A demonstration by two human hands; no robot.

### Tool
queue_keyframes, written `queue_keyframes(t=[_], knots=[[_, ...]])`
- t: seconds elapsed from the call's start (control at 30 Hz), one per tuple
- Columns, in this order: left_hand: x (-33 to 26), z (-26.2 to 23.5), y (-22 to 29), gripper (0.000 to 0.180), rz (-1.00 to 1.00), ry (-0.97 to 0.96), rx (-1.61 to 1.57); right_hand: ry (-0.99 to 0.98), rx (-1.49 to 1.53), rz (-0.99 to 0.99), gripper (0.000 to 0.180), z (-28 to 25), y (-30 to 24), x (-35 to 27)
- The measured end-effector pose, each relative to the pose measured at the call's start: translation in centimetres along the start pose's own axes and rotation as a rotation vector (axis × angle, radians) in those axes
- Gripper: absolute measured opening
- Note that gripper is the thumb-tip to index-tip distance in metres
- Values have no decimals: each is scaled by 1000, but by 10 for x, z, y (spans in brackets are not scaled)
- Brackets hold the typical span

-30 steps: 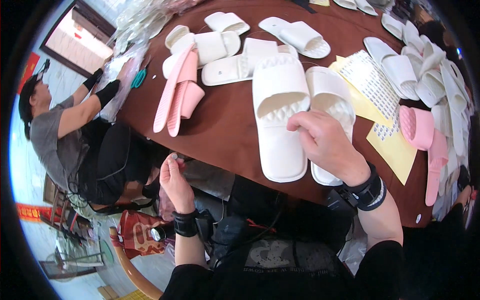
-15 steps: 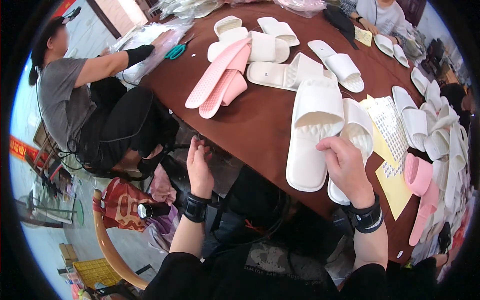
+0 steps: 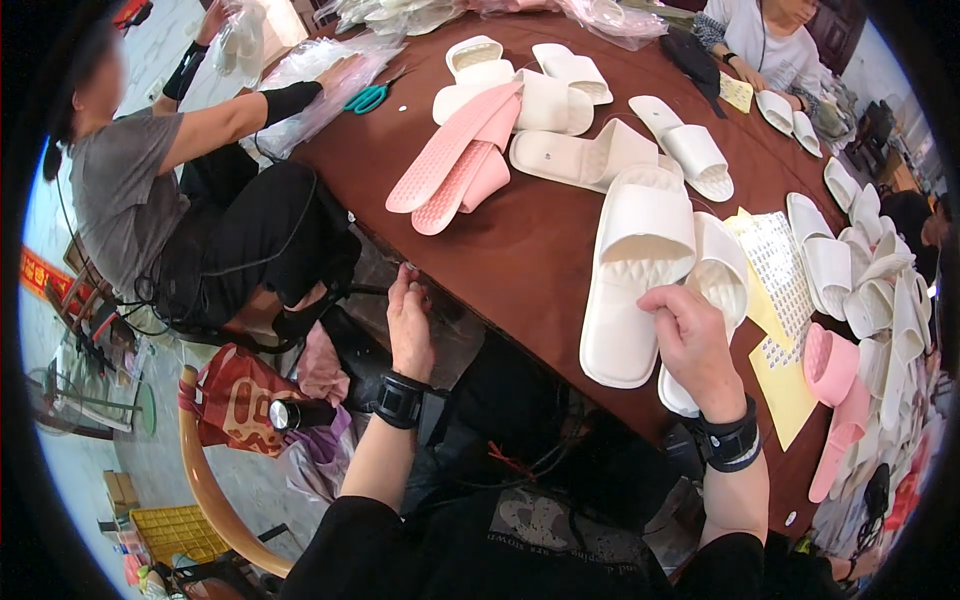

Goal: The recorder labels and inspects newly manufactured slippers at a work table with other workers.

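My right hand (image 3: 692, 345) rests with curled fingers on the inner edge of a large white slipper (image 3: 618, 335), whose sole lies toward me. Its mate, a second white slipper (image 3: 722, 265), lies close beside it, partly under that hand. Off the table's edge, my left hand (image 3: 410, 325) is raised, fingers curled and fingertips close together. A tiny pale spot shows at its fingertips, too small to make out. Sheets of small printed stickers (image 3: 785, 270) on yellow backing lie right of the slippers. A pair of pink slippers (image 3: 465, 165) lies to the left.
More white slippers (image 3: 570, 155) lie across the brown-covered table (image 3: 480, 270). White and pink slippers (image 3: 835, 400) pile up at the right. Teal scissors (image 3: 370, 97) lie near plastic bags. One co-worker (image 3: 130, 190) sits at the left, another (image 3: 770, 50) at the far right. A wooden chair arm (image 3: 215, 500) curves at lower left.
My left hand has shifted slightly right, its fingers closer together. My right hand stays at the white slipper. At the left, the co-worker has raised one hand with a bagged bundle.
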State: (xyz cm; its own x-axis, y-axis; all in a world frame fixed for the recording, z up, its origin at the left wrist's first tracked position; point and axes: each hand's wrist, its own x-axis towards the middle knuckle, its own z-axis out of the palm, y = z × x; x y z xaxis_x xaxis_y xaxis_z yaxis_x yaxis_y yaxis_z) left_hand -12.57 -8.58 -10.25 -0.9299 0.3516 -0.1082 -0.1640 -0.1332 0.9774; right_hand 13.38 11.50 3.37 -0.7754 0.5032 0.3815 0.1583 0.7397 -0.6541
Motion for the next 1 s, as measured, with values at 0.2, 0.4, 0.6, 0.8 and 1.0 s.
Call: queue_keyframes(t=[0.2, 0.4, 0.6, 0.8, 1.0], knots=[[13, -4, -6, 35, 37, 67, -108, 2, -17, -40, 15, -1, 0, 1], [23, -10, -9, 21, 76, 136, -185, -1, -30, -54, 15, -2, -1, 1], [28, -11, -12, 18, 16, 150, -206, -6, -50, -64, 15, -1, 0, 1], [36, -15, -16, 14, 7, 126, -212, -1, -50, -73, 16, 0, 1, 1], [39, -17, -19, 10, 41, 84, -196, 1, -46, -81, 16, -1, 0, 1]])
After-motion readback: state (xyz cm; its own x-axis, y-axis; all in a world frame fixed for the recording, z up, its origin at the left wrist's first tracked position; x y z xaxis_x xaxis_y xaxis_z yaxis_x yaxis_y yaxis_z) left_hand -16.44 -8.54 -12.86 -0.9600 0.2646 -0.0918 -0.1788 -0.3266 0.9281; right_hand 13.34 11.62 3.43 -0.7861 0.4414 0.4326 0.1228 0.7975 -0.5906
